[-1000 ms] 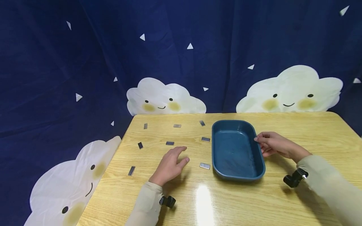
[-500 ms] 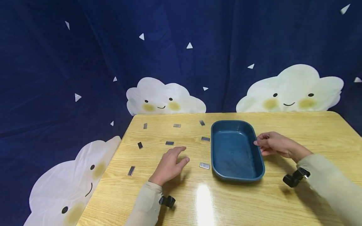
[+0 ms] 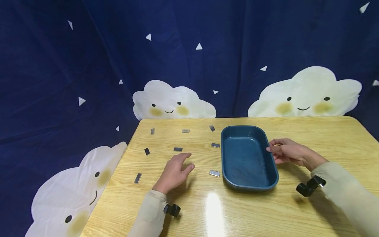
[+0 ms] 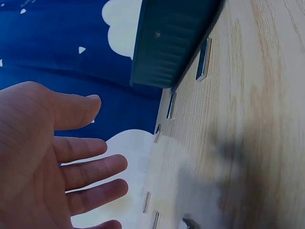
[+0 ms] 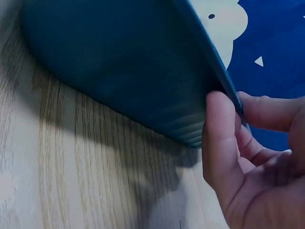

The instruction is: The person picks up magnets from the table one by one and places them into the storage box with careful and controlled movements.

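A dark teal rectangular bin (image 3: 245, 164) with rounded corners stands on the wooden table, nothing inside it. My right hand (image 3: 287, 153) pinches its right rim; in the right wrist view the thumb lies over the rim and the fingers (image 5: 221, 129) press the outer wall. My left hand (image 3: 174, 172) hovers above the table left of the bin, fingers spread and holding nothing. Several small flat shiny metallic rectangles lie scattered around it, among them one (image 3: 214, 173) beside the bin, one (image 3: 178, 149) beyond the fingertips and one (image 3: 138, 178) at the left.
The light wooden table (image 3: 237, 214) ends at a dark blue curtain (image 3: 177, 59) with white clouds, behind and at the left. Other small metallic rectangles (image 3: 185, 131) lie near the back edge. A black camera (image 3: 172, 210) sits on the left wrist, another (image 3: 311, 186) on the right.
My left hand has drifted slightly left and toward me. The right hand keeps its pinch on the bin's rim, and the bin and the metallic rectangles stay in place.
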Action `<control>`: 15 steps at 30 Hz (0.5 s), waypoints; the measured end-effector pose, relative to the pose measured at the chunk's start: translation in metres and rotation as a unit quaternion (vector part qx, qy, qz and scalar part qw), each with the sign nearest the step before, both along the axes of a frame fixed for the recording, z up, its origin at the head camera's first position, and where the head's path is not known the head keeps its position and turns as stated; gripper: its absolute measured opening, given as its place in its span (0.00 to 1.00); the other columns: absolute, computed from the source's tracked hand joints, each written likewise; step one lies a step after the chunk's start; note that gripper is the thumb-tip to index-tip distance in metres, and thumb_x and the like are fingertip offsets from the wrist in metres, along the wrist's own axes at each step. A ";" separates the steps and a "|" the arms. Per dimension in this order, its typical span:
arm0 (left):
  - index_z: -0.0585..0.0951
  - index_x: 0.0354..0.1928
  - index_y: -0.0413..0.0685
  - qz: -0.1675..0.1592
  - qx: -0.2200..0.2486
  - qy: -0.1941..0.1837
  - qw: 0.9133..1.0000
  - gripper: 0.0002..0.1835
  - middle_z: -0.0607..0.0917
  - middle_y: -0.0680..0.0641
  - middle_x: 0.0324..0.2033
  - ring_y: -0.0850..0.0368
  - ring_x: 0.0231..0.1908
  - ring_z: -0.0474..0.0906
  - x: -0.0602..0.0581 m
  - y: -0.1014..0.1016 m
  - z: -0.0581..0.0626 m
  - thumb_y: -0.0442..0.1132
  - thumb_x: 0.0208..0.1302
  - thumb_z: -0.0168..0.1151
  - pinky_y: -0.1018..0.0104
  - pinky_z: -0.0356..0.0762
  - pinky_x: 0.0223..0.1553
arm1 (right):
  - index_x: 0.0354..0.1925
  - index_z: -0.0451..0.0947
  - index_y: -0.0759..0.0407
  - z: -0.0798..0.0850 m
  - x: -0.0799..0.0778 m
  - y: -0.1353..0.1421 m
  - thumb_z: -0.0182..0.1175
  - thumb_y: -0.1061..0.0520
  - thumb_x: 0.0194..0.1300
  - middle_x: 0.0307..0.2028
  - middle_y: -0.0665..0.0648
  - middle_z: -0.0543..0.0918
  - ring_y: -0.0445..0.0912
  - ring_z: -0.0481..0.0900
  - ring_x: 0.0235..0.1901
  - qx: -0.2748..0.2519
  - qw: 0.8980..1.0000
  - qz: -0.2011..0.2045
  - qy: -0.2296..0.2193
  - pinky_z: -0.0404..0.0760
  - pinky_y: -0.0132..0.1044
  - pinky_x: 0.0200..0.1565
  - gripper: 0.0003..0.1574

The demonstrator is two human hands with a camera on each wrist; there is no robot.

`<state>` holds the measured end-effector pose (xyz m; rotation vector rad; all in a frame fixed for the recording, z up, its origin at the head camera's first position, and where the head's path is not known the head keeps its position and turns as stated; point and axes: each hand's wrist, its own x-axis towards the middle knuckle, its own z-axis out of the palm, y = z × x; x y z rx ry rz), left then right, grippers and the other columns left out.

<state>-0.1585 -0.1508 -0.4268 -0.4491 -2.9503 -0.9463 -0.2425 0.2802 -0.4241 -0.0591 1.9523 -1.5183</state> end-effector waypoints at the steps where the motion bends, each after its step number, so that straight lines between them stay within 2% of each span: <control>1: 0.73 0.66 0.43 0.001 -0.002 0.001 1.000 0.26 0.76 0.40 0.65 0.41 0.68 0.70 0.000 -0.001 0.001 0.48 0.71 0.57 0.43 0.66 0.68 | 0.40 0.65 0.56 0.000 0.000 0.000 0.53 0.56 0.74 0.25 0.48 0.79 0.38 0.80 0.28 -0.005 1.000 0.001 -0.002 0.85 0.33 0.35 0.07; 6: 0.74 0.66 0.43 0.008 -0.007 0.005 1.000 0.26 0.76 0.39 0.66 0.40 0.68 0.70 -0.001 -0.004 0.004 0.48 0.71 0.58 0.43 0.66 0.68 | 0.40 0.66 0.56 -0.001 0.001 0.000 0.53 0.56 0.74 0.26 0.48 0.81 0.38 0.82 0.29 -0.019 1.000 0.005 0.000 0.86 0.34 0.37 0.07; 15: 0.73 0.66 0.43 0.013 0.001 -0.003 1.000 0.26 0.75 0.39 0.66 0.40 0.69 0.69 0.000 -0.008 0.003 0.47 0.71 0.58 0.44 0.65 0.69 | 0.39 0.66 0.55 -0.002 0.003 -0.001 0.53 0.56 0.75 0.25 0.47 0.79 0.38 0.81 0.29 -0.028 1.000 -0.003 0.013 0.85 0.33 0.36 0.06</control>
